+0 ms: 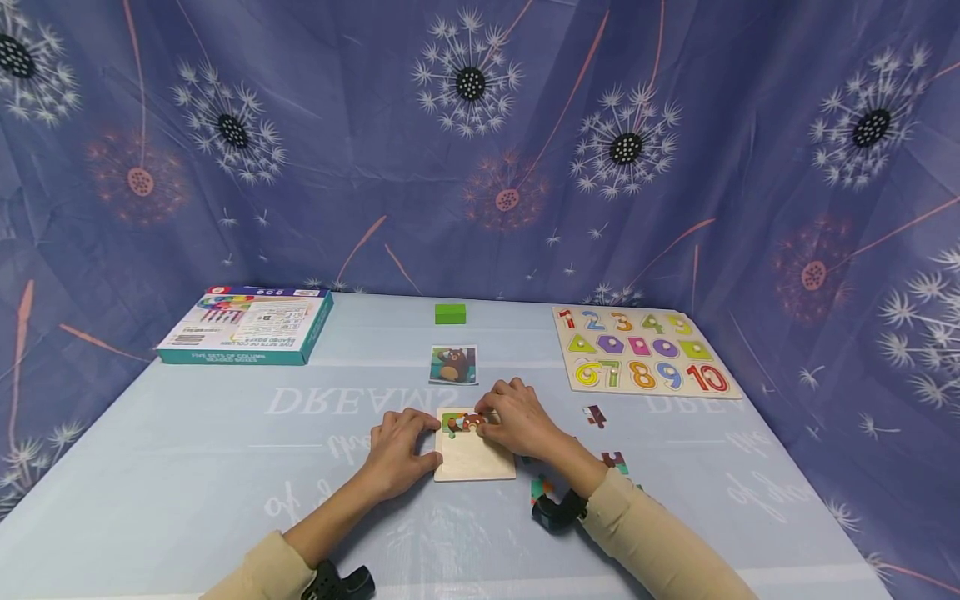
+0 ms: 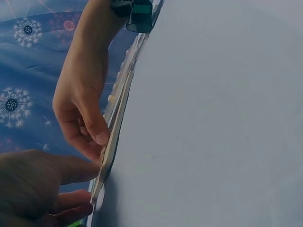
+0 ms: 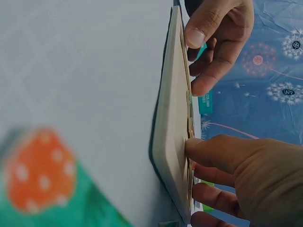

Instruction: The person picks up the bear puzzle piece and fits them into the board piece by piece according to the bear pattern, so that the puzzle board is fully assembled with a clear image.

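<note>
A small square wooden puzzle board (image 1: 474,463) lies on the table in front of the person. Joined pieces with a brown bear's face and green background (image 1: 453,423) cover part of its top row; the lower part is bare wood. The left hand (image 1: 397,454) holds the board's left edge, thumb lower down and fingers near the top corner. With thumb and fingertips, the right hand (image 1: 521,421) pinches a puzzle piece (image 1: 472,422) against the board's top row; the fingers partly hide it. In the right wrist view, both hands are at the board's (image 3: 173,118) edges.
Loose puzzle pieces (image 1: 595,416) lie right of the board, some partly behind the right forearm. Beyond the board are a bear picture card (image 1: 453,367) and a green block (image 1: 450,314). A boxed set (image 1: 243,327) stands back left, a number-and-shape board (image 1: 645,350) back right.
</note>
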`<state>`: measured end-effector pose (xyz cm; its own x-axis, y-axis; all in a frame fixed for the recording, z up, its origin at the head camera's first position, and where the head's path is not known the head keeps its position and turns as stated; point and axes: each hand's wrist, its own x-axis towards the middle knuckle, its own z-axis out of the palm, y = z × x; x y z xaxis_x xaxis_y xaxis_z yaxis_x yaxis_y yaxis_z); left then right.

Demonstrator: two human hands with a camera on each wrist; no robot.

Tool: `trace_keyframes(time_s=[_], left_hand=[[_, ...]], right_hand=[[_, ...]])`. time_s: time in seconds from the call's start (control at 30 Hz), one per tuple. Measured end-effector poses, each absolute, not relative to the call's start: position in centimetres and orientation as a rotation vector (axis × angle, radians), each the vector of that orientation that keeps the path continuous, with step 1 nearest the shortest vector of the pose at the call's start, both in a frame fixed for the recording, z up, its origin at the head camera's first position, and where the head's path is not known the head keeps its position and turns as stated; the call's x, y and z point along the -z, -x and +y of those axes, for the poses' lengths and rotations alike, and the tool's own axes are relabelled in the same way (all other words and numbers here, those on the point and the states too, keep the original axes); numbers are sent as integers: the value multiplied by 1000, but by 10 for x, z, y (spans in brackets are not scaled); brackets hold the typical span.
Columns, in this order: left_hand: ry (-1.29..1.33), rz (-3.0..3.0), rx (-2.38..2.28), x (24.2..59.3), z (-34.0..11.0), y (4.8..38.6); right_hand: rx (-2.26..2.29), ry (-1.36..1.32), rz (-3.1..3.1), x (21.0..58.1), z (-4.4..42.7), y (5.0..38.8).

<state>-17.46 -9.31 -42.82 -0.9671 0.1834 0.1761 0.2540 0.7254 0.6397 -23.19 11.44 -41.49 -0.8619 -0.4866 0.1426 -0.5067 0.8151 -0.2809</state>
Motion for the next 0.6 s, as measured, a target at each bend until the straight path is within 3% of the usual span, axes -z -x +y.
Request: trace_keyframes(time_s=[0.6], left_hand=[[371, -2765, 1019, 425, -76, 195]], right_hand=[[-496, -812, -2905, 418, 117, 232]])
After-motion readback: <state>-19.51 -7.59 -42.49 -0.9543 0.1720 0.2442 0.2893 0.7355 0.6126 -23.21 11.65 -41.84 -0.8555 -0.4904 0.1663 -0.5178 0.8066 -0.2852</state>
